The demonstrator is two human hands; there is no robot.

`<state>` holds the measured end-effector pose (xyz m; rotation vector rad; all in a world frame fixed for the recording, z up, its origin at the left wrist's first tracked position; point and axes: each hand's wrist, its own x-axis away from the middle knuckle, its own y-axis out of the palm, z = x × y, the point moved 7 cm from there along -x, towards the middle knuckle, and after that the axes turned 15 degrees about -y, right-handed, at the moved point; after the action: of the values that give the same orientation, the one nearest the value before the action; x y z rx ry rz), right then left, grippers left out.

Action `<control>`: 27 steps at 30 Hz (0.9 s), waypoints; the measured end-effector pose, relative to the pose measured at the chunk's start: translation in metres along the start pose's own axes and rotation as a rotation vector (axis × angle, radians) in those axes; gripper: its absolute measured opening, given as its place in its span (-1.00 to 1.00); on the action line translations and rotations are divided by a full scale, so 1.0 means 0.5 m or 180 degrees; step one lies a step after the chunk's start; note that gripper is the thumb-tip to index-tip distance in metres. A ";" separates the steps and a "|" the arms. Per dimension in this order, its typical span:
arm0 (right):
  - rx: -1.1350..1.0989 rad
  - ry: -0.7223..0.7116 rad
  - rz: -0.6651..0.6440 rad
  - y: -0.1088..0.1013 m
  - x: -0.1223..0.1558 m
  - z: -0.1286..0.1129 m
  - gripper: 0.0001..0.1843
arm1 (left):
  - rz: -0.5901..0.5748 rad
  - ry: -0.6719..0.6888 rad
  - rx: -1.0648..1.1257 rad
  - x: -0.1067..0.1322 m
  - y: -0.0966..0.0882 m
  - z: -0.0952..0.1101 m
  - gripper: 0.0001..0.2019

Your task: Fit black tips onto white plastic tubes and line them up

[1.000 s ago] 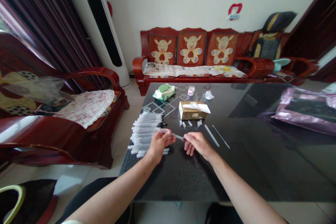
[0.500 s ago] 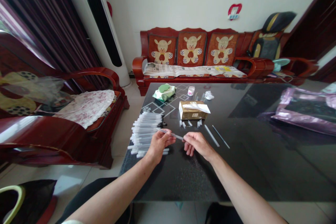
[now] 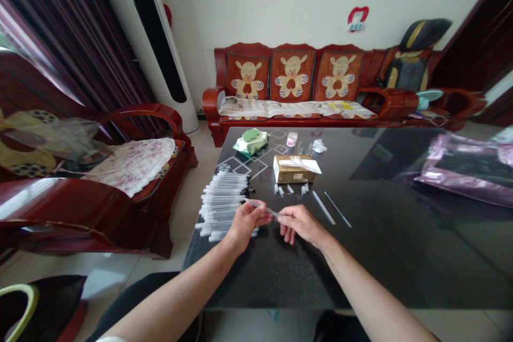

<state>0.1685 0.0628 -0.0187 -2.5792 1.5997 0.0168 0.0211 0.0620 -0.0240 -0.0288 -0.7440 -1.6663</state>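
Between my two hands, above the dark table, is a slim translucent pen tube (image 3: pixel 253 202). My left hand (image 3: pixel 249 220) pinches it along its left part. With thumb and forefinger, my right hand (image 3: pixel 298 223) grips its right end, the other fingers curled below. Close by on the left lies a pile of whitish translucent pens (image 3: pixel 218 203), some with black ends; my left hand partly covers its edge. To the right lie a wider pale tube (image 3: pixel 324 208) and a thin, refill-like stick (image 3: pixel 337 209). Several small whitish pieces (image 3: pixel 290 189) lie beyond my hands.
A gold tissue box (image 3: pixel 294 175) stands behind the small pieces. Farther back are a green wipes pack (image 3: pixel 251 141), a small white cup (image 3: pixel 292 139) and crumpled tissue (image 3: pixel 319 146). A purple-edged clear plastic bag (image 3: pixel 430 176) lies at the table's right.
My hands have come slightly closer together along the pen tube, so less of it shows between them. The things on the table have stayed in place.
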 end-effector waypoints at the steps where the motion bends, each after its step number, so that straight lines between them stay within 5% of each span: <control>1: 0.0056 0.0013 0.0051 -0.008 0.000 0.002 -0.63 | -0.0055 -0.0061 -0.0105 0.001 0.003 -0.005 -0.65; 4: 0.0255 0.0017 0.0463 -0.054 -0.002 0.009 -0.66 | -0.0109 -0.0085 -0.0708 0.002 0.006 -0.012 -0.63; 9: 0.0516 0.0043 0.1090 -0.129 0.001 0.009 -0.73 | 0.0469 0.1118 -0.2957 -0.011 0.029 0.047 -0.74; 14: 0.0550 -0.0019 0.1239 -0.139 0.004 -0.007 -0.74 | 0.0659 0.1502 -0.3579 -0.090 0.075 0.087 -0.67; 19: 0.0509 -0.0083 0.1208 -0.142 0.006 -0.010 -0.73 | 0.0627 0.1507 -0.4200 -0.163 0.108 0.076 -0.66; 27: 0.0454 -0.0132 0.1235 -0.158 0.009 -0.006 -0.71 | 0.0846 0.1422 -0.4760 -0.177 0.096 0.061 -0.76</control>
<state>0.2409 0.0933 -0.0095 -2.1164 1.9785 -0.0120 0.0748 0.1521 -0.0149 -0.7348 0.8982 -1.5328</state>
